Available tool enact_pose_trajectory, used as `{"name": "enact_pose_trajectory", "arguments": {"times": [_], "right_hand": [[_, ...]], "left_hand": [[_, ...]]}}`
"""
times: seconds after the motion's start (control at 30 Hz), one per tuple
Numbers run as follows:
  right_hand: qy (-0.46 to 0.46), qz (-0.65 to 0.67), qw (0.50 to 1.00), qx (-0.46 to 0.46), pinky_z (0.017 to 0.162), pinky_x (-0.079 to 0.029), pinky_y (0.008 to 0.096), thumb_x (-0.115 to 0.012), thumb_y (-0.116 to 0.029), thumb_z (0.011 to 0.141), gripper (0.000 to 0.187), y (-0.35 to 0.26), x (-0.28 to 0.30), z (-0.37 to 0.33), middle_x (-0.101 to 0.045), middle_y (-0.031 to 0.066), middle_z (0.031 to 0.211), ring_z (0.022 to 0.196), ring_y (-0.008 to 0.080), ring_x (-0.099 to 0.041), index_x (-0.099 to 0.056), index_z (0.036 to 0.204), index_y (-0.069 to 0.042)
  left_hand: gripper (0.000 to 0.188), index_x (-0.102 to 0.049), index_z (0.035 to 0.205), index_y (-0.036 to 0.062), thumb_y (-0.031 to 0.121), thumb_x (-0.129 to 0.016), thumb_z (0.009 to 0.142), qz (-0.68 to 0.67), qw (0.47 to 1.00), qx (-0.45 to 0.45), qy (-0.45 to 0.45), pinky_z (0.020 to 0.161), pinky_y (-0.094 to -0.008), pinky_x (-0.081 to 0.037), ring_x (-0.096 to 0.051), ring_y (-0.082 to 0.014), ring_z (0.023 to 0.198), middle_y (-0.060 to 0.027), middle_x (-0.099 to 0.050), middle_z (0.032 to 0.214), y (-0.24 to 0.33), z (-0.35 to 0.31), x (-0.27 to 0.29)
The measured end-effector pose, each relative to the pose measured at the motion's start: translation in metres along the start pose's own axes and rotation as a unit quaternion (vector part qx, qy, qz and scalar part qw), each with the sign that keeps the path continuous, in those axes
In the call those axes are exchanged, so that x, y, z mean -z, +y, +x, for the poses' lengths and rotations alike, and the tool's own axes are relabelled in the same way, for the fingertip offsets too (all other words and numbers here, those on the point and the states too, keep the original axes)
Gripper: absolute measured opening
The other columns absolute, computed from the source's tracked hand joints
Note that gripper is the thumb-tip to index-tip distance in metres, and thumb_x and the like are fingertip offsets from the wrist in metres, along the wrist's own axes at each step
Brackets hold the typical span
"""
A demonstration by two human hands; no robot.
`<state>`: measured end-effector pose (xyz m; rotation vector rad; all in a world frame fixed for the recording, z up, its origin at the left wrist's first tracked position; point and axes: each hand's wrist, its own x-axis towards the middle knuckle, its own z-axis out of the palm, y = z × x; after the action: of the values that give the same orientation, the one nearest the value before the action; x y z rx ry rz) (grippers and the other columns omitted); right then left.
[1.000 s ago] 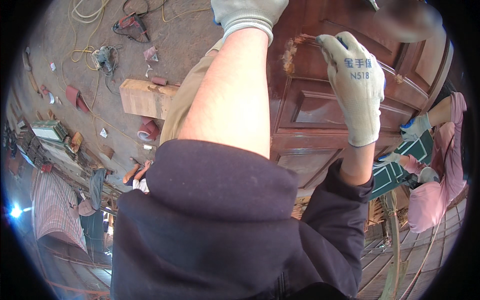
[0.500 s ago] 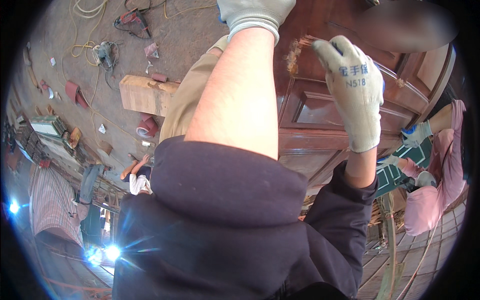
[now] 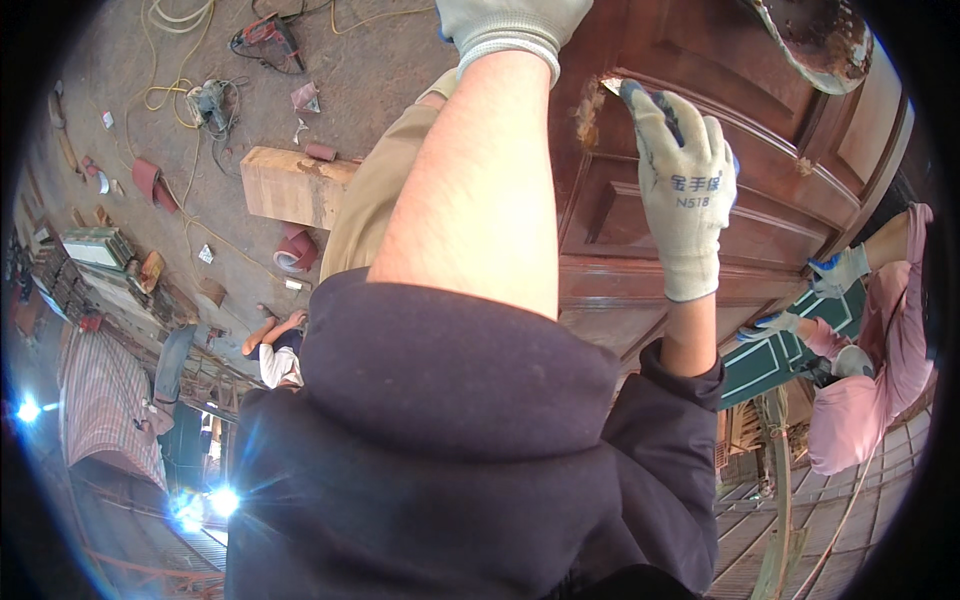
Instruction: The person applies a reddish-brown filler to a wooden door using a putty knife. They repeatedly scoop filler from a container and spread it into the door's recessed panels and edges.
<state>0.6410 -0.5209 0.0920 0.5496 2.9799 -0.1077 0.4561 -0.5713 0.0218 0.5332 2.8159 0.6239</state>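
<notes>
A reddish-brown panelled wooden door lies ahead of me. My right hand, in a grey glove with blue fingertips, grips a small brush. Its tan bristles touch the moulding at the door's upper left corner. My left hand, also in a grey glove, reaches up along the door's left edge. The picture's top rim cuts off its fingers, so what it holds is hidden. My bare left forearm and dark sleeves fill the middle of the view.
A stained bowl sits on the door at top right. A person in pink works on a green door to the right. On the dirt floor lie a wooden block, power tools, yellow cables and red rolls.
My right hand and the brush have shifted only slightly along the moulding. The view has tilted a little; the left arm stays raised.
</notes>
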Motion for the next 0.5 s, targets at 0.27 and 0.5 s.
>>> {"name": "enact_pose_trajectory", "arguments": {"times": [0.27,0.5], "right_hand": [[0.031,0.028,0.999,-0.019,0.074,-0.053,0.0343,-0.068,-0.006,0.076,0.051,0.009,-0.008,-0.007,-0.060,-0.0030,0.109,0.085,0.0182,-0.058,-0.068,0.122,-0.026],[-0.016,0.024,0.999,-0.015,0.076,-0.053,0.0365,-0.067,-0.006,0.081,0.045,0.014,-0.004,-0.012,-0.064,0.0010,0.109,0.088,0.0212,-0.062,-0.069,0.122,-0.023]], "left_hand": [[0.075,-0.038,0.139,-0.0083,0.047,-0.055,0.092,-0.003,1.000,-0.006,0.012,0.086,-0.0482,-0.053,-0.066,-0.0411,0.101,-0.0276,-0.060,0.118,0.003,-0.002,-0.005],[0.074,-0.039,0.139,-0.0081,0.047,-0.055,0.092,0.004,1.000,-0.011,0.028,0.087,-0.0485,-0.053,-0.065,-0.0415,0.103,-0.0278,-0.060,0.119,0.006,-0.005,-0.016]]}}
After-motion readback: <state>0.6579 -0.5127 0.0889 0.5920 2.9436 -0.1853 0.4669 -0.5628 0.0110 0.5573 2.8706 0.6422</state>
